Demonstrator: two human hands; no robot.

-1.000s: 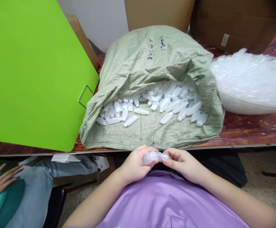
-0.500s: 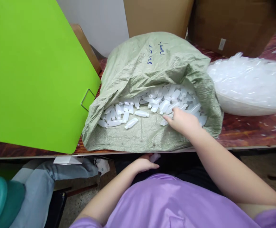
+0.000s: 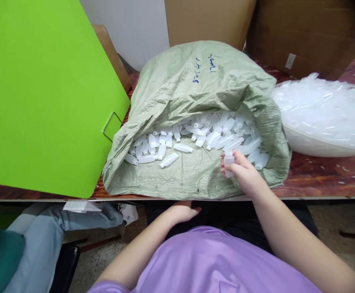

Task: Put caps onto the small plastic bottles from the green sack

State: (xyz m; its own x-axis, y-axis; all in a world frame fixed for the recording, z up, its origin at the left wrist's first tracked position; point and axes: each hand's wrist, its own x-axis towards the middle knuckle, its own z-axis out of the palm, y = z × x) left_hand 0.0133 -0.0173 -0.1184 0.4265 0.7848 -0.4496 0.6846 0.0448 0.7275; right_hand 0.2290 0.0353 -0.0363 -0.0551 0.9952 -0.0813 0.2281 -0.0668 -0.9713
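My right hand [image 3: 243,173] is closed around a small translucent white plastic bottle [image 3: 229,159], its neck pointing up, over the front of a woven sack's mouth. The pale green woven sack [image 3: 168,87] lies on its side, open toward me. Many similar bottles [image 3: 215,138] are heaped inside it, with a few loose ones on the lower flap. My left hand [image 3: 182,211] is below the table's front edge. Its thumb shows, but the table hides the other fingers and whatever they may hold.
A large clear bag of white pieces [image 3: 327,118] lies right of the sack. A bright green board [image 3: 49,97] with a wire loop stands at left. Cardboard boxes [image 3: 299,36] are behind. A seated person's leg [image 3: 52,240] and a teal tub [image 3: 5,256] are lower left.
My right hand has picked up a bottle from the heap and drawn it back toward me. My left hand has gone farther under the table edge, and the bottle in it is now out of sight.
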